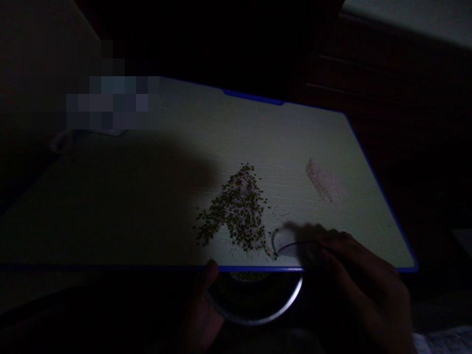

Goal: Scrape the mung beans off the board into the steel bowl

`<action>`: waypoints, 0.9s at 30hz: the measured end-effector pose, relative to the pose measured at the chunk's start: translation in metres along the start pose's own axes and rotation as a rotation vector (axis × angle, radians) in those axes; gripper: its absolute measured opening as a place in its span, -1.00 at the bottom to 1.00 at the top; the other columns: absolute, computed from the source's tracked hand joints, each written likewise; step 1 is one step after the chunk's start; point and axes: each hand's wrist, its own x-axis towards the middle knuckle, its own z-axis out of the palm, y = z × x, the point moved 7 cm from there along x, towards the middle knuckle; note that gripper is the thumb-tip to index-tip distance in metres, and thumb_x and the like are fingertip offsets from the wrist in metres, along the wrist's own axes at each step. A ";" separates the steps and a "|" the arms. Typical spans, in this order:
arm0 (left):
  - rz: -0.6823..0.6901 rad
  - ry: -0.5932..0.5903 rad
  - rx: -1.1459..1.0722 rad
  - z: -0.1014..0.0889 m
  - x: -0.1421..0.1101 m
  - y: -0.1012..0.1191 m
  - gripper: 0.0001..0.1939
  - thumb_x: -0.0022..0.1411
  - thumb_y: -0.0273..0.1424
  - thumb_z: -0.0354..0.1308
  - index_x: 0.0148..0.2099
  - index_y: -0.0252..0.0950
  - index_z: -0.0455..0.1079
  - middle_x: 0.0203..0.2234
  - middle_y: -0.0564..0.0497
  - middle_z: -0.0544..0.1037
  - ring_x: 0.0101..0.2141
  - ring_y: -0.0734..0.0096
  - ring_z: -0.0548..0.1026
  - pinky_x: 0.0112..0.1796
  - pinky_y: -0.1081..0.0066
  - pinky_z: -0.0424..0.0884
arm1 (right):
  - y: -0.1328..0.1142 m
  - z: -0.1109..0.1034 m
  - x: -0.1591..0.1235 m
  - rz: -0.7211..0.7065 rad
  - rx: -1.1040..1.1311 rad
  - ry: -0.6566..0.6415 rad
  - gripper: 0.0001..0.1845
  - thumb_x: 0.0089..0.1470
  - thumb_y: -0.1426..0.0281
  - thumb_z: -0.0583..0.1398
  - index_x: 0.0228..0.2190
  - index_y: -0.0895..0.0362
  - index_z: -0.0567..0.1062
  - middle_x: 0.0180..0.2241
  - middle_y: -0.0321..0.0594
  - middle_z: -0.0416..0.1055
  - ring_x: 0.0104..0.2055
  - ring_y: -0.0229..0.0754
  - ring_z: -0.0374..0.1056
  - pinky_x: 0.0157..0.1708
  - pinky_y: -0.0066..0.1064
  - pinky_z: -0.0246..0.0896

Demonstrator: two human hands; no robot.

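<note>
Right hand: the right hand is at the near edge of the board, and its fingers are closed on a small round whitish scoop with a thin purple handle.
Left hand: the left hand is beside a round silver metal sieve, below the board edge; it is too dark to tell if the fingers are open or closed.
Seeds: a loose heap of small green-brown seeds lies on the board, just beside the scoop.
Rest: a white rectangular cutting board with a blue edge also carries a strip of pale pink powder.
</note>
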 end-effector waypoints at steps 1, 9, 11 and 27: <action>0.009 0.011 0.007 -0.002 0.000 0.000 -0.69 0.44 -0.45 0.18 0.06 0.00 0.66 0.11 0.14 0.60 0.05 0.20 0.65 0.36 0.28 0.12 | 0.000 0.000 -0.001 -0.007 -0.002 -0.003 -0.75 0.31 0.41 0.28 -0.05 -0.15 0.63 -0.10 -0.38 0.72 -0.12 -0.15 0.65 0.05 -0.20 0.55; 0.025 0.124 0.065 -0.017 -0.002 0.004 -0.69 0.44 -0.44 0.17 -0.01 0.03 0.71 0.08 0.18 0.67 0.10 0.22 0.64 0.34 0.25 0.21 | 0.006 -0.002 -0.007 0.010 -0.009 -0.010 -0.71 0.31 0.40 0.28 -0.02 -0.21 0.61 -0.09 -0.46 0.70 -0.10 -0.20 0.63 0.04 -0.26 0.53; 0.005 0.103 0.066 -0.014 -0.002 0.003 -0.71 0.43 -0.42 0.19 -0.01 0.03 0.71 0.04 0.18 0.70 0.11 0.19 0.64 0.36 0.22 0.20 | 0.004 -0.001 -0.006 -0.003 -0.011 -0.007 -0.71 0.32 0.41 0.27 -0.02 -0.21 0.61 -0.10 -0.45 0.70 -0.12 -0.21 0.63 0.02 -0.27 0.52; -0.047 -0.104 -0.086 0.003 0.000 0.000 -0.53 0.54 -0.53 -0.06 0.15 -0.07 0.64 0.18 0.07 0.58 0.20 0.23 0.54 0.41 0.29 -0.01 | 0.007 -0.003 -0.007 0.103 -0.002 0.060 -0.75 0.31 0.37 0.29 -0.04 -0.20 0.64 -0.08 -0.44 0.69 -0.11 -0.25 0.64 -0.12 -0.45 0.57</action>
